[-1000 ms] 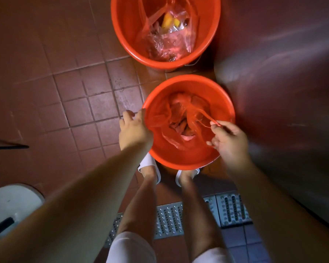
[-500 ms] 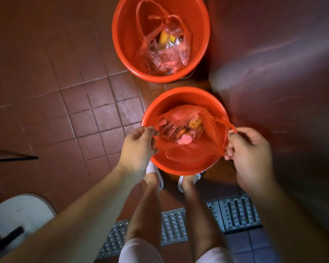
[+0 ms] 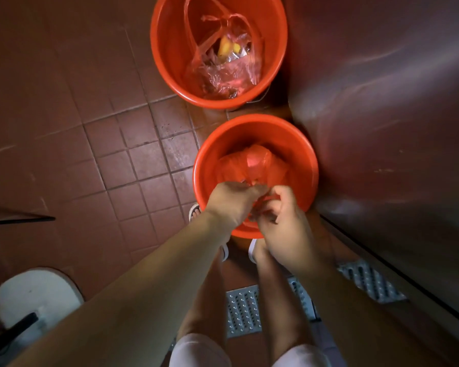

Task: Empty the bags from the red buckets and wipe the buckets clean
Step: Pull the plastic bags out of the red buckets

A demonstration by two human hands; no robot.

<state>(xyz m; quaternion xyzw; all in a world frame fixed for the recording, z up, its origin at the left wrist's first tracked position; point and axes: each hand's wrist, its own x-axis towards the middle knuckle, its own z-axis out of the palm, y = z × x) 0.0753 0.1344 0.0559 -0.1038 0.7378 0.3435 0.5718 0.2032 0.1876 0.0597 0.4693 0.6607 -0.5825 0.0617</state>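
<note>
We stand over two red buckets on a brown tiled floor, and both of our hands meet above the near bucket (image 3: 255, 144), which sits just ahead of our feet, beside a dull metal panel (image 3: 382, 128) at three o'clock. Our left hand (image 3: 232, 201) and right hand (image 3: 281, 221) are closed together at the bucket's near rim, at about six o'clock on its circle, each pinching the gathered top of the red plastic bag (image 3: 252, 165) that lies inside. The bag is thin and glossy, the same orange-red as the bucket, bunched into a rounded mound with creases running toward our fingers; its mouth is drawn shut where we grip it, so we cannot tell what it holds. The fingers of both hands are curled and pressed close, knuckles nearly touching. At twelve o'clock from this bucket stands the far bucket (image 3: 167, 49), close by but apart from it, with a clearer, pinkish bag (image 3: 223, 72) slumped on its bottom; this bag's looped handles rise loosely against the wall, and something yellow (image 3: 227, 49) shows through the film. Both buckets look smooth, round and upright. A perforated metal drain grate (image 3: 243, 311) runs across the floor behind our heels at six o'clock, and a pale rounded object (image 3: 35, 295) sits at about eight o'clock, well apart from the buckets.
</note>
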